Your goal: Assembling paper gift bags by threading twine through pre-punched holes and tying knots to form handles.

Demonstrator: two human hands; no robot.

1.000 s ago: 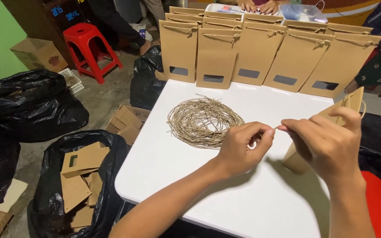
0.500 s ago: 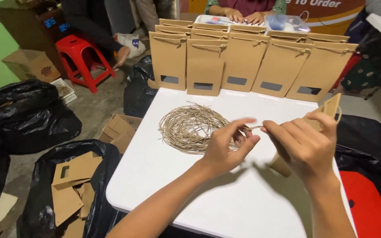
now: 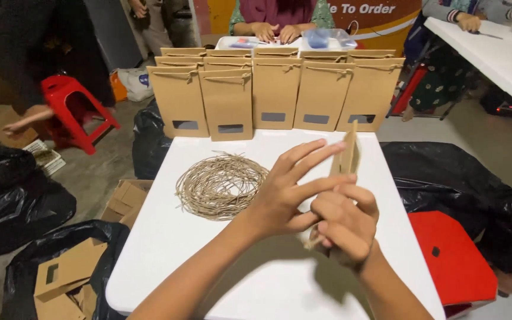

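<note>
White and square, our table [image 3: 167, 249] stands in a busy room with other people sitting at the far side. Brown paper bags [image 3: 274, 92] with little windows stand in rows at the back. A round heap of brown twine [image 3: 220, 185] lies just beside our left hand [image 3: 285, 198], whose fingers are spread wide and hold nothing. Our right hand [image 3: 345, 228] is curled tight around one flat paper bag [image 3: 349, 155], held upright, and pinches a twine end. We seem to be tying it. Next needs a careful pull.
</note>
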